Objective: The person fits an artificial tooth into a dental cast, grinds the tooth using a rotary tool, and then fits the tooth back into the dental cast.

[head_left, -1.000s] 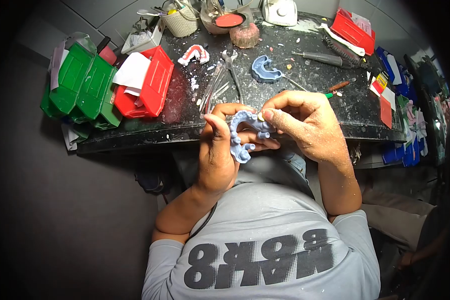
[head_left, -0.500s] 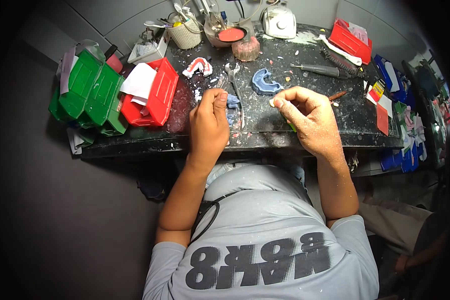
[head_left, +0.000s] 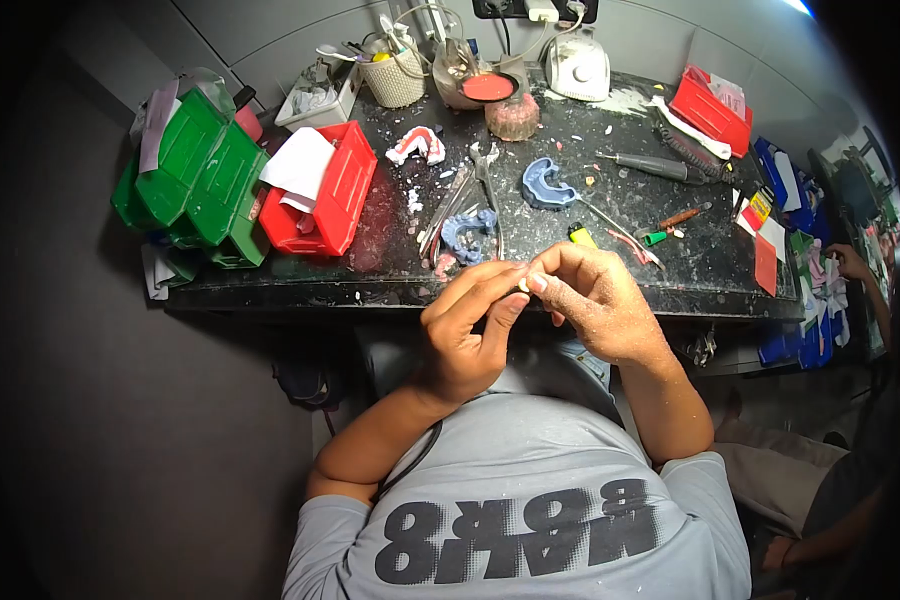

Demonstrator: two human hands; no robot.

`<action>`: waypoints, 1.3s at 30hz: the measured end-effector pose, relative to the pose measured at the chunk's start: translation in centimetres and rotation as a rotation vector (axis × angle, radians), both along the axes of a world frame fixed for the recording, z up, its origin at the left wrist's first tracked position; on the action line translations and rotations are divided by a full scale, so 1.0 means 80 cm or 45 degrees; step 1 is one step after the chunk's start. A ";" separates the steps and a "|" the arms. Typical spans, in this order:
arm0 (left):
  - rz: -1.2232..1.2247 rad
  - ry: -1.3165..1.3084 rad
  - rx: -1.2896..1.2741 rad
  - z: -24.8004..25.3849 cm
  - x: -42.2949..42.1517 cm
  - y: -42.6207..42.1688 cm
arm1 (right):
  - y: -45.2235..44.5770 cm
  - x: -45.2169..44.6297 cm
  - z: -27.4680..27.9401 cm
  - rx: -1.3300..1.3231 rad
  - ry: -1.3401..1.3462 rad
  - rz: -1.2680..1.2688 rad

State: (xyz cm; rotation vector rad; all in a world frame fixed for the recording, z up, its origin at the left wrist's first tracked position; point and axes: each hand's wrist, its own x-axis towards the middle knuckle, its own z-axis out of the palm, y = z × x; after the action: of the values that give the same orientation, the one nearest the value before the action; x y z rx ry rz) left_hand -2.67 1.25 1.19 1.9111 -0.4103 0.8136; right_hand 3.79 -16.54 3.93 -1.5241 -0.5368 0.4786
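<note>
A small cream-white piece (head_left: 525, 285), too small to name surely, sits between my fingertips at the table's front edge. My right hand (head_left: 602, 308), speckled with white dust, pinches it between thumb and fingers. My left hand (head_left: 468, 325) meets it from the other side, thumb and fingertips closing at the piece. Just beyond the hands lie a blue horseshoe-shaped dental piece (head_left: 467, 236), pliers (head_left: 485, 180) and a yellow-green lighter (head_left: 582, 237). Farther back are a blue dental cast (head_left: 547, 184) and a white arch with a red band (head_left: 417, 146).
Red bin (head_left: 345, 195) and green bins (head_left: 205, 180) stand left; another red bin (head_left: 712, 110) is back right. A grey handpiece (head_left: 655, 166), a woven cup (head_left: 395, 82) and a pink-filled dish (head_left: 488, 87) are on the dusty black table (head_left: 370, 285). Another person's arm (head_left: 860, 275) shows right.
My hands have come together at the table's front edge; they were apart before. The left hand moved right and its fingers now meet the small piece. The view has shifted slightly.
</note>
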 end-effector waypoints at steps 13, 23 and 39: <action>-0.003 -0.012 -0.463 -0.033 0.008 -0.002 | -0.087 0.239 0.010 -1.176 -1.026 -0.368; 0.029 -0.107 -0.335 -0.010 -0.012 0.001 | -0.073 0.195 0.040 -0.598 -1.344 -0.343; -0.104 -0.206 -0.069 0.010 -0.033 0.012 | -0.002 -0.017 0.078 -0.785 -1.541 0.137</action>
State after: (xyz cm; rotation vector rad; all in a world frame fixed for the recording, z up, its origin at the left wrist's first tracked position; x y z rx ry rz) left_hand -5.32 2.24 2.01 1.7731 -0.5558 0.9195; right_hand 2.43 -16.67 10.21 -2.3180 -1.4969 -0.3168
